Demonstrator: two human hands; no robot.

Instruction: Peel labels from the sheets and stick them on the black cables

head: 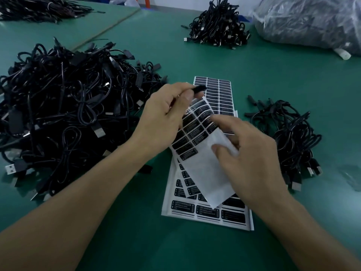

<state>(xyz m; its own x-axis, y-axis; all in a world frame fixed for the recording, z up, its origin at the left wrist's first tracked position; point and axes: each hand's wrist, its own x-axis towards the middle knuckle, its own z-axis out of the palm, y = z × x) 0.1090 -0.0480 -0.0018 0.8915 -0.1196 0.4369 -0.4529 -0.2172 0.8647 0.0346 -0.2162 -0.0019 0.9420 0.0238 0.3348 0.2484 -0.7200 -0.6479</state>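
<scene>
My left hand (pixel 166 116) pinches a small black cable part (pixel 199 88) between thumb and fingers, raised above the label sheets. My right hand (pixel 248 155) holds a partly used label sheet (pixel 197 137) tilted off the table, thumb on its bare white backing and a blurred finger over the black labels. More label sheets (pixel 207 212) lie flat under it, and another sheet (pixel 218 90) lies beyond. A large heap of black cables (pixel 64 106) lies to the left; a smaller pile of cables (pixel 289 133) lies to the right.
The green table (pixel 273 75) carries another cable pile (pixel 216 28) at the back, a clear plastic bag of cables (pixel 312 22) at the back right and more cables (pixel 39 8) at the far left on a second green mat.
</scene>
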